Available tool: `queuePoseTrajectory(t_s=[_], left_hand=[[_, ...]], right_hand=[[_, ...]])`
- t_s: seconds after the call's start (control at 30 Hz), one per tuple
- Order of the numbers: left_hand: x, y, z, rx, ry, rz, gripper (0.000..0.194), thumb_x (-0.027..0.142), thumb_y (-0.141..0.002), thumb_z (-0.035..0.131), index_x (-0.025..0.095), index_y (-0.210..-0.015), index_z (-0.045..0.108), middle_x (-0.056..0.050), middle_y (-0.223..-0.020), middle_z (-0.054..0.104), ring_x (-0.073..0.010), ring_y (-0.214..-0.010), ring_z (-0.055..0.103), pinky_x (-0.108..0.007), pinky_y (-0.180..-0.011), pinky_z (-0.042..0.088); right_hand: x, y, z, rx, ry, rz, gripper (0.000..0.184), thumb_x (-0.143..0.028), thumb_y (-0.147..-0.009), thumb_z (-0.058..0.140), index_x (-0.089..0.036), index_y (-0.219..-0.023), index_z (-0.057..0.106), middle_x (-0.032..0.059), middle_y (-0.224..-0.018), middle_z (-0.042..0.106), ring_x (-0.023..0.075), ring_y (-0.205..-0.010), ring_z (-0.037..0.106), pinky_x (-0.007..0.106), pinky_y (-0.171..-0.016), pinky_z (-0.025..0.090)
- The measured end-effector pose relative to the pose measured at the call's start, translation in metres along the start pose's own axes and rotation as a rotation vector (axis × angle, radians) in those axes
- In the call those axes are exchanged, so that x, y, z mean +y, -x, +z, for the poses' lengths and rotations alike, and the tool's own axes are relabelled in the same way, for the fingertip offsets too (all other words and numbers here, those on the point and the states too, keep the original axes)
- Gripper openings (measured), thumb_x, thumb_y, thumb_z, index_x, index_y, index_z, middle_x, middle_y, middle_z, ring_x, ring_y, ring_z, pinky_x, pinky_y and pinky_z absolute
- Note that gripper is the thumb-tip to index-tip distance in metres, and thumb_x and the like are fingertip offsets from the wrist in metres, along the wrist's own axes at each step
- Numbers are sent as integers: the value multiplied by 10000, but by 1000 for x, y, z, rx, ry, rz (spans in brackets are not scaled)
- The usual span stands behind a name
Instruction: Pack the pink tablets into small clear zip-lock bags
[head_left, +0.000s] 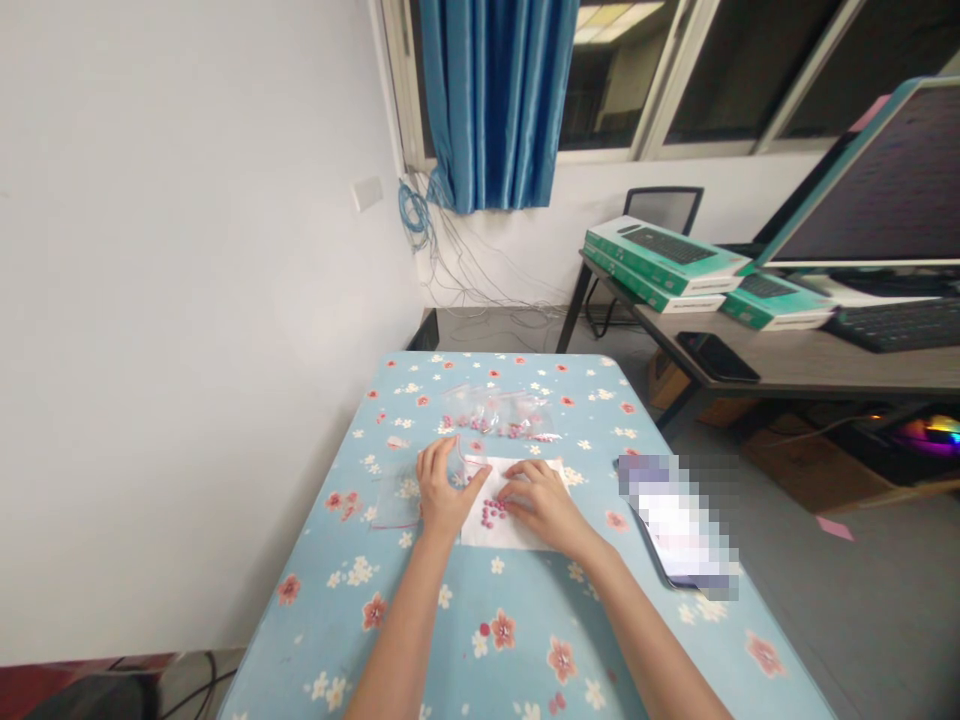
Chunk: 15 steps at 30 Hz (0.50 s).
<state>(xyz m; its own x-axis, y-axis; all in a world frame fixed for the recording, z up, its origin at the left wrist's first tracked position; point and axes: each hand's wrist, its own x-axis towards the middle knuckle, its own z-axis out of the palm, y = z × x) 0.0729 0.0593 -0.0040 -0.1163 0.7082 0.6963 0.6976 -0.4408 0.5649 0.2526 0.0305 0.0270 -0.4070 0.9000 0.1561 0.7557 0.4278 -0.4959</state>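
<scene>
A small clear zip bag point(471, 448) with a red seal line is held at its mouth by my left hand point(444, 490), thumb and fingers closed around it. My right hand point(546, 508) is over a white sheet of paper point(480, 538), its fingers bent and the tips close together at a cluster of small pink beads point(493, 512). Whether a bead sits between those fingertips is too small to tell. Left of my left hand lies a flat clear bag point(394, 505) with a red seal line. Beyond the paper are clear bags point(499, 412) with pink beads inside.
The table has a blue flowered cover point(420, 650). A phone point(675, 525), its screen blurred, lies at the right. Further right a desk point(795, 365) carries keyboard boxes point(660, 255), a dark phone point(716, 357), a keyboard and a monitor point(877, 190). A white wall stands at the left.
</scene>
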Motion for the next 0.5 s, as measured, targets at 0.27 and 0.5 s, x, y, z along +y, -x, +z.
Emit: queuePoseTrajectory(t_s=[0.27,0.5], left_hand=[[-1,0,0,0,-18,2,515,427,-721,693,176,-1145,543,-111,-1059,604,-255,-1016,559,-425,-899,450],[-1,0,1,-1,-9,6,510,421,-722,696,172,-1139,538,-110,-1056,607,-252,-1008,558,-430,-903,448]], right_hand=[[5,1,2,46,-31,-23,85,-265,-856,592,-249,-867,675,67,-1048,597,249,-1029,481,424,-873,405],[10,-1,-2,173,-232,17,141,-317,-903,513,-219,-899,615,57,-971,614,220,-960,524,397,-887,390]])
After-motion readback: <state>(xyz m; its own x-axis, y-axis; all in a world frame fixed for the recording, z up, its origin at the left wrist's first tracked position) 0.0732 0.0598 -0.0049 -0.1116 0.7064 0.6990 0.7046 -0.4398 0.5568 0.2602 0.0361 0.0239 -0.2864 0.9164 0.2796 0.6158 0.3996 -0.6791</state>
